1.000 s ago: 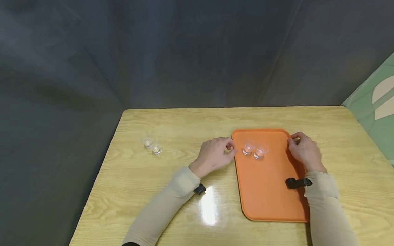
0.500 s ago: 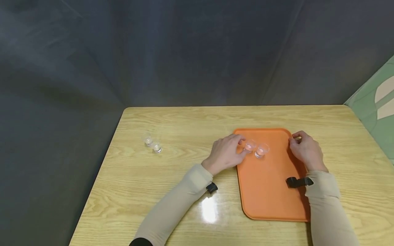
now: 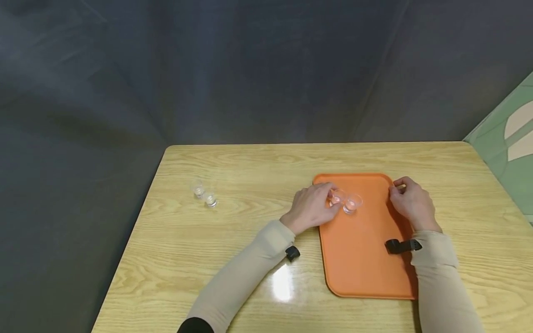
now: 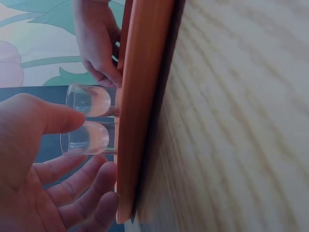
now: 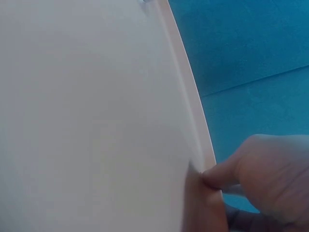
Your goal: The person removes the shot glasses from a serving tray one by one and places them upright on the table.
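My left hand (image 3: 314,206) has its thumb and index finger around a small clear shot glass (image 4: 89,137) standing on the orange tray (image 3: 370,259). In the left wrist view, the thumb lies at one side of this glass and the fingers at the other. A second clear glass (image 3: 351,203) stands right beside it on the tray. My right hand (image 3: 413,203) pinches the tray's far right rim. The right wrist view has the thumb (image 5: 219,175) over the rim, with the other fingers partly hidden beyond the edge.
Two more clear glasses stand close together on the left of the wooden table (image 3: 175,259), one at the back (image 3: 198,189) and one nearer (image 3: 211,200). A dark curtain (image 3: 266,74) hangs behind the table. A green patterned cloth (image 3: 516,138) is at the right.
My left hand has moved right from the tray's left edge, over the rim, to the left glass on it. The right hand stays at the tray rim.
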`<state>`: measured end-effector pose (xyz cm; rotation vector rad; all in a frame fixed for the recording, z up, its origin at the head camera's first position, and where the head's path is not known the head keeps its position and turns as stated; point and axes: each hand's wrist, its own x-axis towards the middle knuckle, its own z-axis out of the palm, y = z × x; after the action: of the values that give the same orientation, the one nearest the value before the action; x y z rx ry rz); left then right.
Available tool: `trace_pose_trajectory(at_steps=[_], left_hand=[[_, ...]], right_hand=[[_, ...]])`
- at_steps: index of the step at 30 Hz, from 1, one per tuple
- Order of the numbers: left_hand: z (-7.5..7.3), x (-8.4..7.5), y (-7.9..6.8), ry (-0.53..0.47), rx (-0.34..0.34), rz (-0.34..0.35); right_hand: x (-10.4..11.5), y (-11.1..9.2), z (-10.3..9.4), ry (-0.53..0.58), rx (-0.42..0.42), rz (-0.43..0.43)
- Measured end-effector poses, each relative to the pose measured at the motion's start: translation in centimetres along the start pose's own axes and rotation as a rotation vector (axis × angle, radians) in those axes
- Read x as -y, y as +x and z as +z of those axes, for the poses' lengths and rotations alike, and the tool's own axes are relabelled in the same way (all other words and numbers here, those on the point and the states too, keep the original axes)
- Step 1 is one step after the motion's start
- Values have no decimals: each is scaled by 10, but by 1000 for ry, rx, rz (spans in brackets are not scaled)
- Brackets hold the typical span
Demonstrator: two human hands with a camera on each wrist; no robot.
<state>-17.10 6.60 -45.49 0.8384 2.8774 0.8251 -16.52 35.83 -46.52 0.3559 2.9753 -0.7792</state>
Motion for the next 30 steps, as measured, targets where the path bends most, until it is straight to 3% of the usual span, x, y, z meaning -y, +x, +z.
trace_pose_trajectory(at_steps=[16, 30], left_hand=[[-1, -1, -1, 10, -48, 12], [-13, 6, -8, -37, -85, 27]], right_hand=[[2, -2, -2, -3, 6, 10], [1, -1, -2, 4, 9, 20]])
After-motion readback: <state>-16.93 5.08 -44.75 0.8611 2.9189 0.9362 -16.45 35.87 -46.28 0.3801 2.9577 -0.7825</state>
